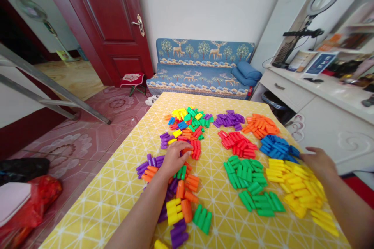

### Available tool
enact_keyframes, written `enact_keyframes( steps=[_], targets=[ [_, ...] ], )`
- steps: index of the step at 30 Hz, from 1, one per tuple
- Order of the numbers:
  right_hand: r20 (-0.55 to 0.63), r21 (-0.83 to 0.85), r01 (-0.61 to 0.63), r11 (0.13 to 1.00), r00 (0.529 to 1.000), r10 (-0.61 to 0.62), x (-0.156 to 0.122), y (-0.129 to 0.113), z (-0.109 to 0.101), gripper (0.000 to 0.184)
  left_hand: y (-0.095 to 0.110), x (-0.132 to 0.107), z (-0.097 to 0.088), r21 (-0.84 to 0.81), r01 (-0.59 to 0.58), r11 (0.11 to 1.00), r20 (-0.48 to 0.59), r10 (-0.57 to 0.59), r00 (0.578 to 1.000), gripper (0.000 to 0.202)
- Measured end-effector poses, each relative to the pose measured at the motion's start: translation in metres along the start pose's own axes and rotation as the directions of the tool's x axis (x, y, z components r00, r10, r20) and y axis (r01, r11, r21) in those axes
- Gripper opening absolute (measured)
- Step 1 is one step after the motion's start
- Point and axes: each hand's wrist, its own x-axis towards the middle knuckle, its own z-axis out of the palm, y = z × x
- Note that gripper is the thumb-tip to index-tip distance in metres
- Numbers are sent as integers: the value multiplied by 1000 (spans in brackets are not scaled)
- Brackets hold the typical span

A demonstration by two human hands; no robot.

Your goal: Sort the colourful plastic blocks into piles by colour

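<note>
The left hand [175,156] pinches an orange piece [187,150], the right hand [320,162] is spread — and we think a low right forearm [347,202] could scatter the yellow pile [302,186].

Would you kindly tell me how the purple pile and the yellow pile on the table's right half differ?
The yellow pile looks larger than the purple pile. The yellow pile lies near the right hand, while the purple pile sits farther off. Each pile keeps to one colour.

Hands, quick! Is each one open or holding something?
Left hand: curled over an orange plastic piece; grip can't be told.
Right hand: open beside the blue plastic pieces.
</note>
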Motion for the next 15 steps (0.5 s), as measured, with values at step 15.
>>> enact_keyframes(
  steps=[15],
  targets=[
    [-25, 118, -9, 993, 1000, 12, -47, -65, -29, 36, 1, -1, -1, 15, 34, 999, 0, -34, 999, 17]
  ],
)
